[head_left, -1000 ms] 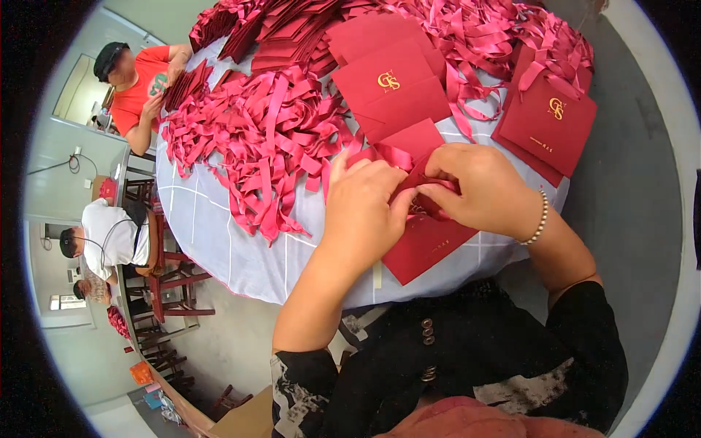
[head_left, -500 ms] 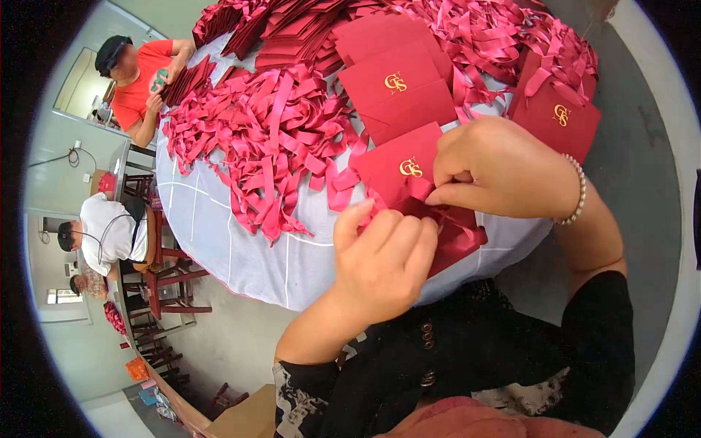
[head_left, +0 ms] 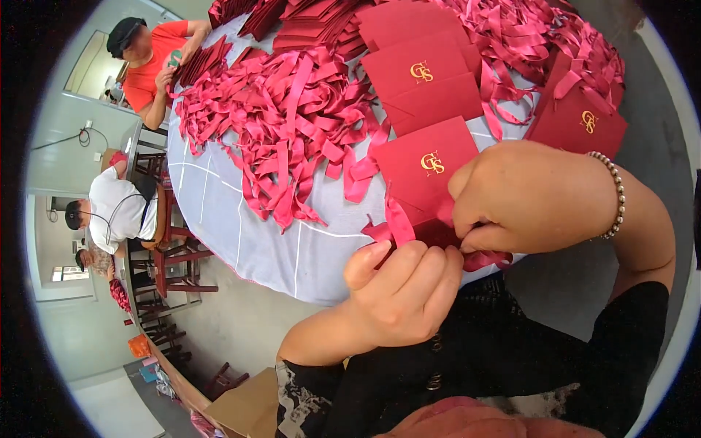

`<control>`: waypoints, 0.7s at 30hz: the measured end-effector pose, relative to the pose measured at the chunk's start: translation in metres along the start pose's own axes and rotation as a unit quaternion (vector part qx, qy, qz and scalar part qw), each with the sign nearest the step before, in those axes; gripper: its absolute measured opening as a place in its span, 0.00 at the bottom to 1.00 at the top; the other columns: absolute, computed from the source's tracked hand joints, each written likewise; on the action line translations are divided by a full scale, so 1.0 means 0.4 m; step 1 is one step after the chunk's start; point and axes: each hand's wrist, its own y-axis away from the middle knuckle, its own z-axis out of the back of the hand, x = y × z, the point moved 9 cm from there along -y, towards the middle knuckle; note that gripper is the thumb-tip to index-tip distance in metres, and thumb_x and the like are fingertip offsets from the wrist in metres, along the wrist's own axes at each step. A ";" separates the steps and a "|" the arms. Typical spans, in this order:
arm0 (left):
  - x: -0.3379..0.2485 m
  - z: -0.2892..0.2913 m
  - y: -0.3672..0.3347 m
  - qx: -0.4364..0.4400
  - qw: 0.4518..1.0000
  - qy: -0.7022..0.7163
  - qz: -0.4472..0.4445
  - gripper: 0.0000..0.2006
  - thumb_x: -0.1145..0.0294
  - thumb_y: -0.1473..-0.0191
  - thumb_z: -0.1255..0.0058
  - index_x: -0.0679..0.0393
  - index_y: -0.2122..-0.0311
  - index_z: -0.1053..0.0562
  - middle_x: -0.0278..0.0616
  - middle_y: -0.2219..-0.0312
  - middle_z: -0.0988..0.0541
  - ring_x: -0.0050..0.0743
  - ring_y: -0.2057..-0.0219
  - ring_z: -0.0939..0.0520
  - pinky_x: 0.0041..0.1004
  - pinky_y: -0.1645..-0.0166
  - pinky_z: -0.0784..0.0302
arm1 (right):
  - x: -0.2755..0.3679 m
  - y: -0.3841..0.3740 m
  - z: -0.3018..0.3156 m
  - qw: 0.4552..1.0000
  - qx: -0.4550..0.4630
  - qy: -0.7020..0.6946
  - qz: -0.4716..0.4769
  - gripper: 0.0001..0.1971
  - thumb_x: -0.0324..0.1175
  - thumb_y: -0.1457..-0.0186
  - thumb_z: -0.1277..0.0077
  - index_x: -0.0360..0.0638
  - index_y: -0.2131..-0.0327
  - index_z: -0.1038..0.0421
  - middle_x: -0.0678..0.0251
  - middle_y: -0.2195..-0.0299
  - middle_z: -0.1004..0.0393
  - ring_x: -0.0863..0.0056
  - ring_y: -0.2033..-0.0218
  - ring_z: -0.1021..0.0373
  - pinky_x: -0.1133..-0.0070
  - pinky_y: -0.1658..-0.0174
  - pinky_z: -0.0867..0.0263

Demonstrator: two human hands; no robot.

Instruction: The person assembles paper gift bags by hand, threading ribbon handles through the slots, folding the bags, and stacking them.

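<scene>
A flat red paper gift bag (head_left: 420, 171) with a gold emblem lies at the table's near edge, partly under my hands. My left hand (head_left: 401, 292) is closed at its lower end, with a pink-red satin ribbon (head_left: 398, 221) rising beside its thumb and index finger. My right hand (head_left: 537, 197), wearing a beaded bracelet, is pinched on ribbon at the bag's right side. More ribbon shows below its fingertips, and the contact points are partly hidden by my fingers.
A heap of cut ribbons (head_left: 285, 124) lies to the left on the grey-blue tablecloth (head_left: 219, 208). More flat red bags (head_left: 420, 80) lie beyond, and a ribboned stack (head_left: 577, 120) stands at right. A person in orange (head_left: 150, 66) handles folded red pieces at the far left.
Both hands have shifted nearer to me and rightward in the view, over the bag's lower end. The ribbon beside my left thumb now shows more plainly. The whole view has also moved slightly.
</scene>
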 end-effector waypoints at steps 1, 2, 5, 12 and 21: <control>0.001 0.002 0.000 -0.001 1.000 0.000 0.001 0.10 0.68 0.61 0.46 0.56 0.69 0.23 0.32 0.73 0.27 0.23 0.70 0.24 0.34 0.50 0.41 | -0.002 -0.002 -0.005 1.000 0.006 -0.025 -0.010 0.10 0.35 0.51 0.48 0.38 0.78 0.23 0.54 0.76 0.24 0.55 0.70 0.26 0.65 0.63 0.29; 0.004 0.001 0.000 0.008 1.000 0.003 0.000 0.10 0.68 0.61 0.46 0.56 0.69 0.23 0.32 0.74 0.27 0.23 0.70 0.24 0.34 0.50 0.41 | 0.001 -0.003 -0.015 1.000 0.006 -0.024 -0.010 0.10 0.35 0.51 0.48 0.38 0.78 0.23 0.54 0.76 0.24 0.55 0.70 0.26 0.65 0.63 0.29; 0.004 0.009 -0.004 0.027 0.999 0.023 -0.012 0.11 0.68 0.62 0.47 0.57 0.69 0.24 0.32 0.74 0.27 0.23 0.71 0.24 0.35 0.51 0.41 | -0.027 -0.012 0.036 0.977 -0.190 -0.096 -0.007 0.10 0.33 0.48 0.48 0.36 0.77 0.25 0.53 0.77 0.26 0.60 0.73 0.26 0.67 0.66 0.30; 0.001 -0.001 0.000 0.040 0.998 0.045 0.000 0.11 0.70 0.62 0.40 0.56 0.68 0.22 0.29 0.75 0.25 0.21 0.74 0.24 0.40 0.44 0.47 | -0.154 -0.057 -0.045 0.853 -0.113 -0.468 -0.203 0.06 0.33 0.34 0.56 0.42 0.62 0.31 0.73 0.66 0.27 0.86 0.71 0.32 0.85 0.66 0.34; 0.032 -0.017 -0.004 0.051 0.996 0.059 0.033 0.08 0.70 0.58 0.37 0.53 0.69 0.23 0.29 0.78 0.28 0.24 0.75 0.27 0.39 0.44 0.47 | -0.150 -0.143 -0.085 0.839 -0.093 -0.531 -0.075 0.04 0.27 0.37 0.51 0.37 0.64 0.31 0.71 0.69 0.26 0.85 0.65 0.32 0.84 0.58 0.34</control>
